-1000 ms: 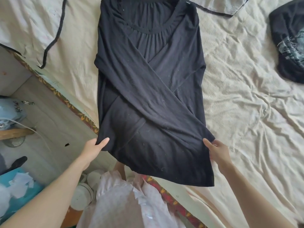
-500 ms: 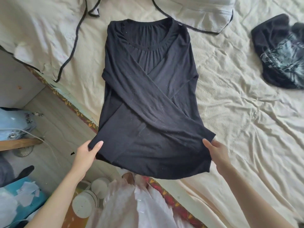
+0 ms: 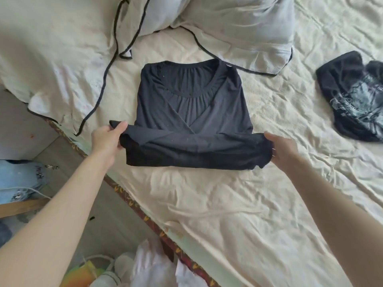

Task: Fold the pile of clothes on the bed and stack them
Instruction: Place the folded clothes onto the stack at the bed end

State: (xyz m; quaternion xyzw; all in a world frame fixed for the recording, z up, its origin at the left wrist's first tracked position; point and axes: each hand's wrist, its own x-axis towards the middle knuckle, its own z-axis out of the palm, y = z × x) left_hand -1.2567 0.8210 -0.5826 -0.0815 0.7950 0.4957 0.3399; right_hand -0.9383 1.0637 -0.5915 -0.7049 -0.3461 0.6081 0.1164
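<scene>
Landmark: pillow (image 3: 238, 19), pale grey, lying at the head of the bed (image 3: 228, 204).

Left of the pillow, a cream cover (image 3: 51, 42) with black piping, rumpled; its edge hangs over the bed's side.

Below the pillow, a wrinkled cream sheet spreads across the bed. A red-and-gold patterned trim (image 3: 149, 220) runs diagonally along the mattress edge, down and left of the pillow.

Far below-left of the pillow, off the bed: grey floor (image 3: 103, 214); light blue denim (image 3: 18, 179) at the left border; a wooden piece (image 3: 22, 206) just under the denim; round white lids (image 3: 124, 264) and a yellow-green item (image 3: 87, 270) near the bottom edge.
</scene>
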